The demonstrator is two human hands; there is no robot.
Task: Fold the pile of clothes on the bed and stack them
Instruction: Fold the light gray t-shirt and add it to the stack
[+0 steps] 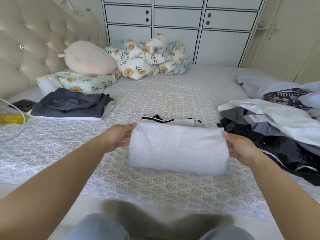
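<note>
A white garment (178,148) hangs folded between my hands above the middle of the bed (164,94). My left hand (119,135) grips its left edge, thumb on top. My right hand (240,148) grips its right edge. Its far part with black trim (171,120) lies flat on the bed behind. A stack of folded dark grey clothes (71,105) sits at the left. The unfolded pile (270,125) of white, grey, black and patterned clothes lies at the right.
A flowered quilt (149,56), a pink cushion (90,58) and a flowered pillow (78,82) lie at the head of the bed by the padded headboard (31,40). A phone (22,104) and a white cable (20,116) lie far left. White cabinets (181,23) stand behind.
</note>
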